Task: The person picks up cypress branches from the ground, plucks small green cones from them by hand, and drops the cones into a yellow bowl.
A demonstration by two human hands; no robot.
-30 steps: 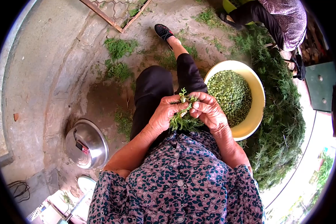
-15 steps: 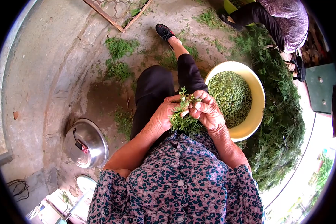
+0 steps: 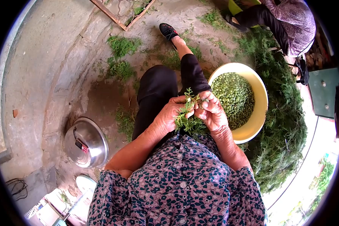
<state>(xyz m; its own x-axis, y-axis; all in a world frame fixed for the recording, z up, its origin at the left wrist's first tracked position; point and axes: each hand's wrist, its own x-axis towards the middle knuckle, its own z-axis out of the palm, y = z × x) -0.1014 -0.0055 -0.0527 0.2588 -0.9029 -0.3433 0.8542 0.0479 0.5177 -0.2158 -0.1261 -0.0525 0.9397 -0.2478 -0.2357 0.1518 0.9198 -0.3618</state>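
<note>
My left hand [image 3: 168, 117] is closed around a leafy evergreen sprig [image 3: 185, 116], whose green tips stick up and hang down between my hands. My right hand [image 3: 215, 115] meets it at the sprig's right side, thumb and fingers pinched on a small greenish cone [image 3: 204, 102], partly hidden by the fingertips. Right beside that hand stands a pale yellow basin [image 3: 260, 96], holding a heap of small round green cones [image 3: 233, 96]. Both hands are above my lap, in front of the patterned shirt.
Cut evergreen branches [image 3: 280, 128] are piled right of the basin. A shiny metal bowl [image 3: 96, 150] rests upside down at left, with a small dark object [image 3: 81, 146] on it. Green clippings [image 3: 123, 46] lie on the ground. Another person [image 3: 290, 22] sits at upper right by a green tub [image 3: 235, 8].
The view has shifted slightly. Both hands stay together at the sprig, and the fingertips of my right hand have moved only a little on it.
</note>
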